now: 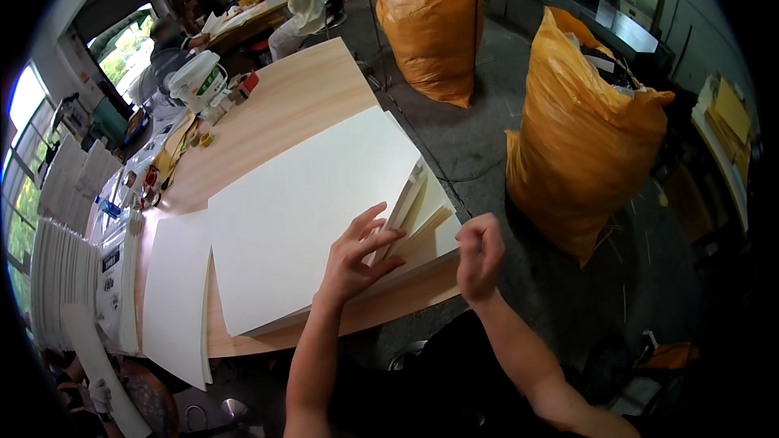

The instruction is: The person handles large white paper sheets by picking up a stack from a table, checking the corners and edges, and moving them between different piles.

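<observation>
Head view: left hand [357, 253] loosely spread, nothing gripped, beside a white strip [403, 201] on cardboard [300, 203], near the surface's [292, 89] near right corner; right hand [480, 255] curled, contents unclear. Light fingers should prevent creasing.

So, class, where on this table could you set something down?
Widest is the wooden tabletop between the large white sheets and the far edge, right of the white bucket. A thin wooden margin borders the sheets' near side. Crowded: the left edge, and the near right corner around the left hand and pale strips.
</observation>
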The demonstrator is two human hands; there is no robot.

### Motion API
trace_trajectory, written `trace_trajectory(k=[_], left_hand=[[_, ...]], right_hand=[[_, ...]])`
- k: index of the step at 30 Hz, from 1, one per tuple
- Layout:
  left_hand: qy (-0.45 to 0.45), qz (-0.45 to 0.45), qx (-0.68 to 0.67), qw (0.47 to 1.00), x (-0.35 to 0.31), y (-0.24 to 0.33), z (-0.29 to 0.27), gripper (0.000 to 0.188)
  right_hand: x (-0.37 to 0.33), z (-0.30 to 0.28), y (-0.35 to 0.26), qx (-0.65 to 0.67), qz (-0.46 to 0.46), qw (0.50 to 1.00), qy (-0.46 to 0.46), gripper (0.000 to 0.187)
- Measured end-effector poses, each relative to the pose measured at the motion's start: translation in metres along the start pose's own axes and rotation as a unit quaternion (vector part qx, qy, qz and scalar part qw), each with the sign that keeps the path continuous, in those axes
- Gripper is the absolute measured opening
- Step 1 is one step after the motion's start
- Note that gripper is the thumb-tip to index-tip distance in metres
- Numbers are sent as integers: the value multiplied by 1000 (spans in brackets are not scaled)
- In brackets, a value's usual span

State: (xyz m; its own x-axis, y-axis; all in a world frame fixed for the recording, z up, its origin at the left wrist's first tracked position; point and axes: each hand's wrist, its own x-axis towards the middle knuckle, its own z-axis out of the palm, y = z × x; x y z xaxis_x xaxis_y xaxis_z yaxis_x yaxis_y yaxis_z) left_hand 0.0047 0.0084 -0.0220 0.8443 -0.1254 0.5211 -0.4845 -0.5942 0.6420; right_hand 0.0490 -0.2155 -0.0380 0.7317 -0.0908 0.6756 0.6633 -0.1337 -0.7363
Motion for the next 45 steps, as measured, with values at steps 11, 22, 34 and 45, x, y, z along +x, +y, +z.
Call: trace_trajectory(k=[11,22,34,45], left_hand=[[-97,63,218,969,-1,7,4,83],[-108,68,262,957,10,2,10,75],[-22,27,32,999,8,-8,1,36],[-48,20,40,998,12,0,-3,45]], right_hand=[[-8,-14,15,-114,64,893,-432,30],[20,-54,19,-295,175,907,-246,35],[38,5,0,374,410,820,-141,44],[47,11,1,328,438,820,-166,37]])
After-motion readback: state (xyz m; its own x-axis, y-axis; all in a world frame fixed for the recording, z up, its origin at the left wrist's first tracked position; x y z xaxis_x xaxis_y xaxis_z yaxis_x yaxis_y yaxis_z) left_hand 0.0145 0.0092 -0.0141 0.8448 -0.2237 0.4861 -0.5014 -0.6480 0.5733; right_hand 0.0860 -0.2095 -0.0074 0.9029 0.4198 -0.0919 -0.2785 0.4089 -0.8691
